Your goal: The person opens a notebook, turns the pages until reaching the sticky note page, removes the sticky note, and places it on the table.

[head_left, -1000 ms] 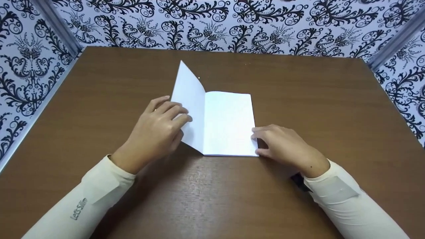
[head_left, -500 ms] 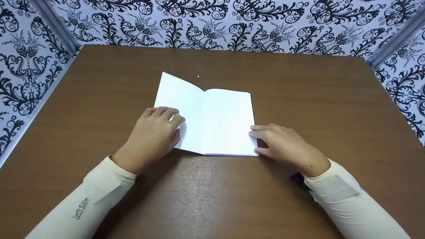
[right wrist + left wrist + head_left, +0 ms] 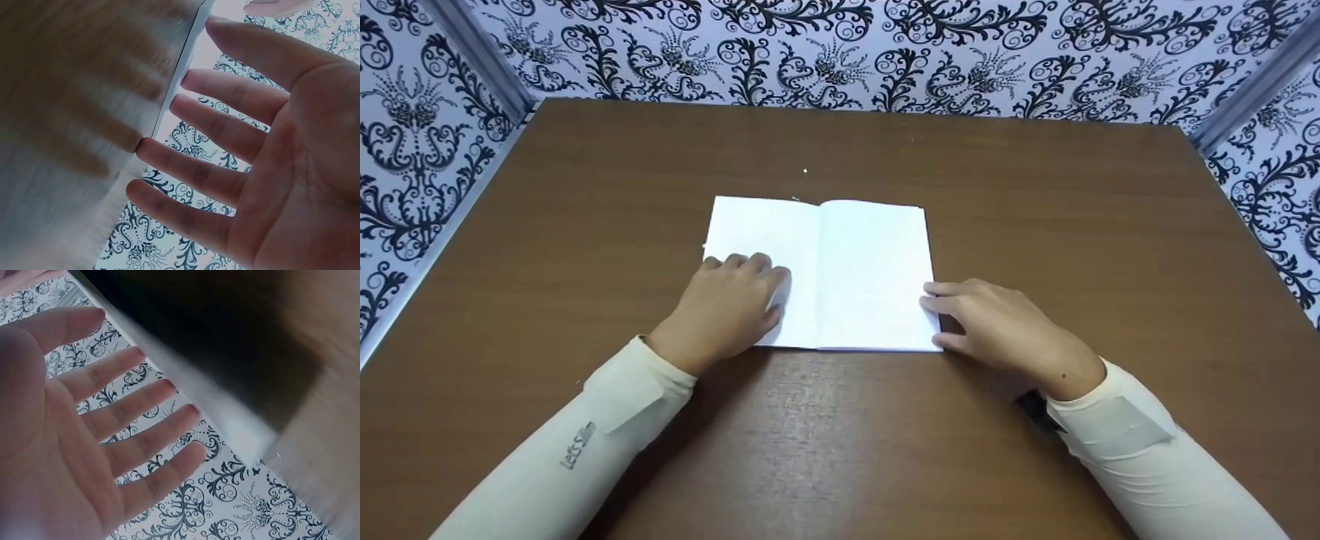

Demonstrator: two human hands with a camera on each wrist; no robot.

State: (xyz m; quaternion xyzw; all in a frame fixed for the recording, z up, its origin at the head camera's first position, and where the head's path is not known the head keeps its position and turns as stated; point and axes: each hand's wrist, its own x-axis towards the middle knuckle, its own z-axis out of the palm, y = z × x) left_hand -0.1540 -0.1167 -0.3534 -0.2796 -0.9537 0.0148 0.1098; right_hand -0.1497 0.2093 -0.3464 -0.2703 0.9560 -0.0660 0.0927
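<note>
The book (image 3: pixel 877 277) is white paper, smooth and matt. The table (image 3: pixel 1020 195) has a brown wood-grain face, satin, glossy at six o'clock. The left sleeve (image 3: pixel 559 461), at eight, and right sleeve (image 3: pixel 1159 450), at four, are matt, creased cloth. At twelve the wall (image 3: pixel 840 56) looks papered and smooth. The strips (image 3: pixel 484 60) at ten and two are smooth and faintly shiny, perhaps metal, though plastic is possible at this range.

Booklet pages (image 3: pixel 877 277) are bleached white; wrist views are dimmer.
Glare is reflected off the tabletop (image 3: pixel 817 450), shadow is cast beside the left sleeve (image 3: pixel 559 465), and the wrist views are partly blurred.
</note>
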